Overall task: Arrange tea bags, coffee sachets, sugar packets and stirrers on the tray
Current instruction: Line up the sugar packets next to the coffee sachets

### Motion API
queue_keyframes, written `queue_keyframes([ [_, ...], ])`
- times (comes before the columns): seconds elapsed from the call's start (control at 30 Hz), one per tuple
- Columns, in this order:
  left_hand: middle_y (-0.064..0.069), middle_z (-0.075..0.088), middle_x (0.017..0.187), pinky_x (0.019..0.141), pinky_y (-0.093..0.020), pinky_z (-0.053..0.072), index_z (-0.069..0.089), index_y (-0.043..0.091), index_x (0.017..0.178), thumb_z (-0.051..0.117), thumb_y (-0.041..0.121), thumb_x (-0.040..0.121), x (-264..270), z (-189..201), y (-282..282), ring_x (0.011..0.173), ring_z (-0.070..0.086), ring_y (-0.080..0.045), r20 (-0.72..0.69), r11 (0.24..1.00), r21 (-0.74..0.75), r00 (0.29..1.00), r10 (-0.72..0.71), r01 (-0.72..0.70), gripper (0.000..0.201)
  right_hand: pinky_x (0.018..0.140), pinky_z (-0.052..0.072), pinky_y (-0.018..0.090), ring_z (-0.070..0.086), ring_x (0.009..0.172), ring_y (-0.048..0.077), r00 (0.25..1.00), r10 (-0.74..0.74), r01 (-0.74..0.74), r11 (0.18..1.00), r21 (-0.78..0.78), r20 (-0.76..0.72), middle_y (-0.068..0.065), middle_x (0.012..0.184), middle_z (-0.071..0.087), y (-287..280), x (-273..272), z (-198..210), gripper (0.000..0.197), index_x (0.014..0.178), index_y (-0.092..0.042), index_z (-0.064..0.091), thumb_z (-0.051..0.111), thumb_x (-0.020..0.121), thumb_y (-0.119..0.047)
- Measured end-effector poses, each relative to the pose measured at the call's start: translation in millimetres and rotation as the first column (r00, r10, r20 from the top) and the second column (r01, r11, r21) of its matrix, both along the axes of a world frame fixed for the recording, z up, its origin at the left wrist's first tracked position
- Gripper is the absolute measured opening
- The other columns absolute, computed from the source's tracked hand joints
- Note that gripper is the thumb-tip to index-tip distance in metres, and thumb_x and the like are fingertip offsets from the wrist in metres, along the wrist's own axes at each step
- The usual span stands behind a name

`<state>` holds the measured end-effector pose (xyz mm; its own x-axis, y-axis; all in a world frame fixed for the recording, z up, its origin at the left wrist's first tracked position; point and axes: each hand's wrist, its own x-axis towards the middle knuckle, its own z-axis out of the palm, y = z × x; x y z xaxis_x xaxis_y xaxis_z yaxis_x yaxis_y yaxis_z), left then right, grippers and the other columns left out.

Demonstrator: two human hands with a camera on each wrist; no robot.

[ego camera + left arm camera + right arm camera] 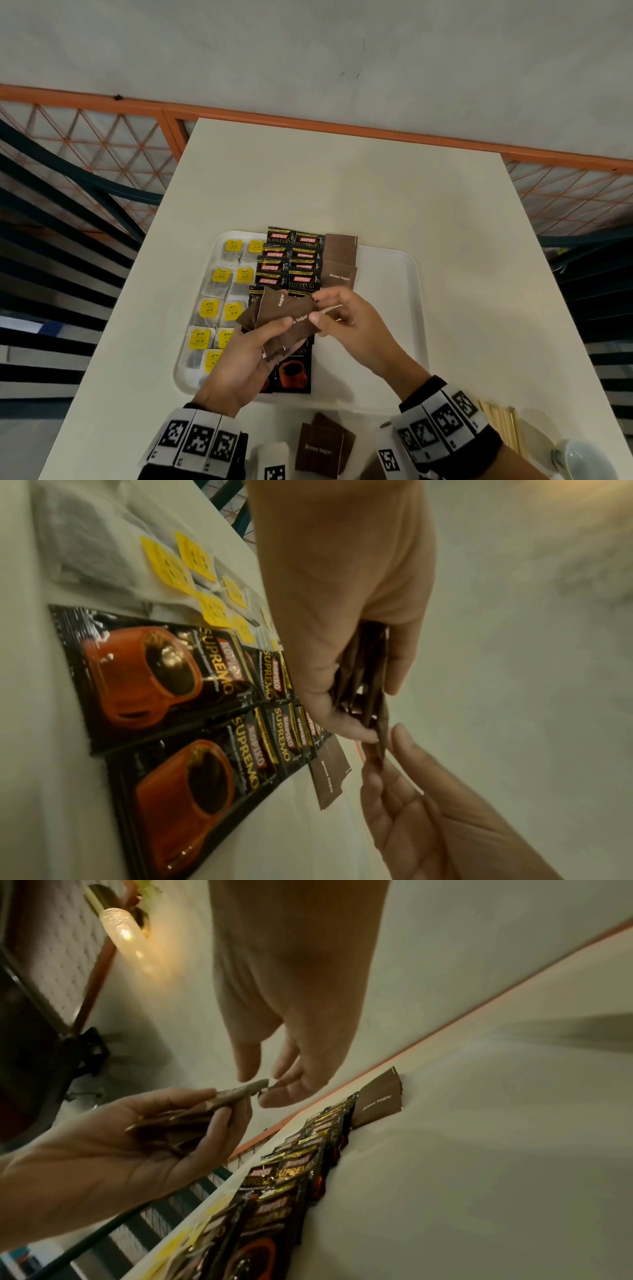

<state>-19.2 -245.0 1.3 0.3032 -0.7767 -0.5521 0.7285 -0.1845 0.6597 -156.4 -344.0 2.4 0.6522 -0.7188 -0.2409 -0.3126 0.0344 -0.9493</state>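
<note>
A white tray (394, 274) holds tea bags (219, 291) with yellow tags on its left, black coffee sachets (291, 260) in the middle and brown sugar packets (339, 263) right of them. Above the tray my left hand (274, 335) grips a fanned bunch of brown sugar packets (291, 318). My right hand (317, 308) pinches the right end of one packet in that bunch. The left wrist view shows the left hand (380, 712) round the packets (369, 669). In the right wrist view the right hand (263, 1085) pinches the packet end (232, 1096).
More brown sugar packets (322, 448) lie on the table in front of the tray. Wooden stirrers (500, 425) and a white cup (579, 459) sit at the near right. The tray's right half is bare. An orange railing runs behind the table.
</note>
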Motion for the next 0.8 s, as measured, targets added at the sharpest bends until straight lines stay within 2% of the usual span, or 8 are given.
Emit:
queue_keyframes([
  [0.1,-0.010,0.073,0.095,0.064,-0.032,0.059,0.064,0.014,0.106,0.055,-0.003,0.083,-2.6,0.8,1.0,0.081,0.071,-0.023,0.026,1.000,0.015,0.999,-0.026,0.025,0.030,0.062,0.049,0.015,0.059,0.066,0.007,0.996,0.021,-0.011,0.994,0.109,-0.087,-0.003,0.079,0.066,-3.7,-0.6,-0.9,0.021,0.107,-0.020,0.062,0.062,0.087,-0.013],
  [0.17,-0.014,0.071,0.104,0.064,-0.031,0.059,0.061,0.012,0.115,0.056,0.002,0.083,-2.6,-0.9,1.9,0.087,0.070,-0.025,0.018,1.000,0.028,1.000,-0.012,0.012,0.034,0.060,0.047,0.016,0.057,0.067,0.007,0.985,0.071,-0.054,0.993,0.107,-0.156,-0.002,0.077,0.065,-7.2,-3.2,-3.4,0.012,0.098,-0.017,0.066,0.059,0.089,-0.014],
  [0.23,-0.017,0.069,0.104,0.064,-0.032,0.059,0.059,0.008,0.117,0.055,0.004,0.084,-0.8,-2.8,3.3,0.084,0.070,-0.025,-0.026,0.999,0.041,0.999,0.026,-0.025,0.034,0.061,0.046,0.018,0.056,0.070,0.008,0.982,0.050,-0.029,0.993,0.116,-0.182,0.001,0.079,0.064,-13.2,-7.9,-8.1,0.011,0.094,-0.012,0.067,0.057,0.090,-0.014],
  [0.3,-0.019,0.068,0.100,0.068,-0.034,0.060,0.060,0.004,0.112,0.050,0.003,0.088,1.7,-3.1,4.2,0.078,0.070,-0.025,-0.084,0.998,0.028,0.995,0.051,-0.049,0.026,0.059,0.043,0.018,0.055,0.068,0.009,0.986,-0.058,0.083,0.984,0.155,-0.155,0.000,0.076,0.064,-21.2,-13.2,-14.6,0.010,0.091,-0.010,0.066,0.056,0.090,-0.011],
  [0.4,-0.020,0.067,0.098,0.077,-0.039,0.056,0.061,0.006,0.105,0.045,0.004,0.089,4.9,-0.3,5.6,0.084,0.069,-0.030,-0.129,0.997,-0.002,0.989,0.075,-0.076,0.023,0.056,0.039,0.020,0.052,0.065,0.012,0.948,-0.281,0.306,0.935,0.181,-0.150,0.000,0.072,0.061,-36.3,-18.6,-25.0,0.010,0.084,-0.014,0.061,0.056,0.090,-0.006],
  [0.47,-0.020,0.069,0.096,0.079,-0.042,0.055,0.060,0.007,0.105,0.043,0.005,0.089,6.3,1.0,6.6,0.086,0.069,-0.033,-0.153,0.995,-0.013,0.983,0.100,-0.103,0.024,0.056,0.039,0.020,0.052,0.064,0.011,0.912,-0.364,0.392,0.909,0.142,-0.187,0.000,0.074,0.061,-46.0,-19.4,-32.4,0.006,0.087,-0.012,0.060,0.056,0.089,-0.007],
  [0.6,-0.021,0.071,0.093,0.076,-0.040,0.056,0.060,0.008,0.105,0.041,0.000,0.088,4.8,2.8,7.2,0.084,0.070,-0.032,-0.146,0.994,-0.033,0.985,0.096,-0.102,0.027,0.060,0.040,0.020,0.054,0.069,0.010,0.868,-0.435,0.461,0.885,0.065,-0.240,0.000,0.083,0.063,-56.8,-15.9,-46.8,0.008,0.095,-0.010,0.060,0.058,0.088,-0.010],
  [0.8,-0.016,0.073,0.082,0.065,-0.034,0.059,0.063,0.006,0.095,0.045,-0.004,0.087,2.8,1.7,5.6,0.071,0.071,-0.025,-0.113,0.997,-0.005,0.991,0.073,-0.074,0.021,0.075,0.048,0.032,0.056,0.073,0.015,0.869,-0.409,0.418,0.908,-0.030,-0.277,0.001,0.085,0.065,-55.7,-3.2,-52.2,0.014,0.079,-0.024,0.056,0.062,0.085,-0.013],
])
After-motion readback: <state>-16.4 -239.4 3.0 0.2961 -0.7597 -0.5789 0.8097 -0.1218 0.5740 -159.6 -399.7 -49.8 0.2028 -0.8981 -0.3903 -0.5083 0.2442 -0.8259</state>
